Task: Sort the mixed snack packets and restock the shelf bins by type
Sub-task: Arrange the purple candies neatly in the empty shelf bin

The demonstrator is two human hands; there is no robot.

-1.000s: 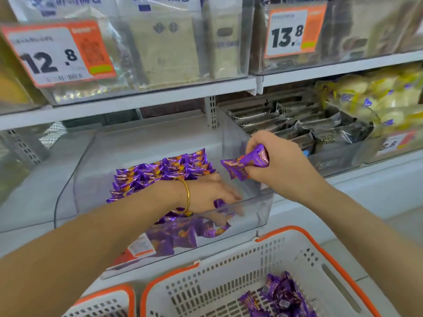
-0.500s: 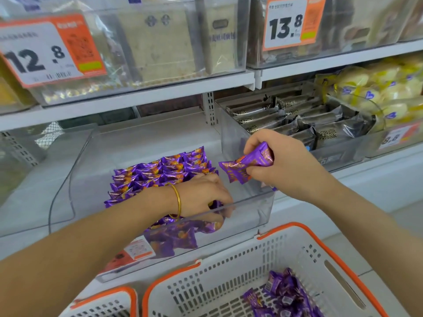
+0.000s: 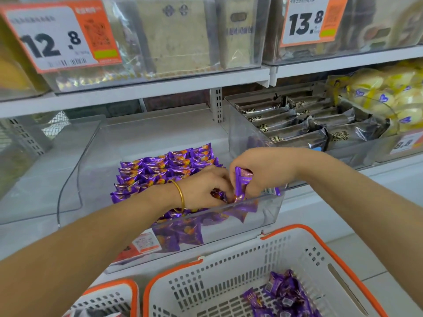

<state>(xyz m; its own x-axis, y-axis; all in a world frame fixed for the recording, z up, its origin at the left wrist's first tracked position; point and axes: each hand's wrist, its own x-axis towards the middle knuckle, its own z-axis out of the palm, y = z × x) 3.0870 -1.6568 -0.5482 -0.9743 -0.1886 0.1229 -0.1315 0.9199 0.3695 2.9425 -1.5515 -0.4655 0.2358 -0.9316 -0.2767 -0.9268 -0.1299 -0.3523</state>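
Observation:
A clear shelf bin (image 3: 263,216) holds rows of purple snack packets (image 3: 164,170). My right hand (image 3: 267,170) grips several purple packets (image 3: 241,181) just inside the bin's front right corner. My left hand (image 3: 206,188), with a gold bangle on the wrist, is inside the bin right beside it, fingers curled on the packets at the front. Below, a white basket with an orange rim (image 3: 206,271) contains more purple packets (image 3: 283,296).
To the right stands a bin of dark brown packets (image 3: 297,126), then yellow packets (image 3: 389,94). The upper shelf carries clear bins with price tags 12.8 (image 3: 59,35) and 13.8 (image 3: 306,21). A second orange-rimmed basket (image 3: 109,298) sits at lower left.
My right hand has come down and left with its purple packets, into the bin's front beside my left hand. The left hand has stayed at the front packets.

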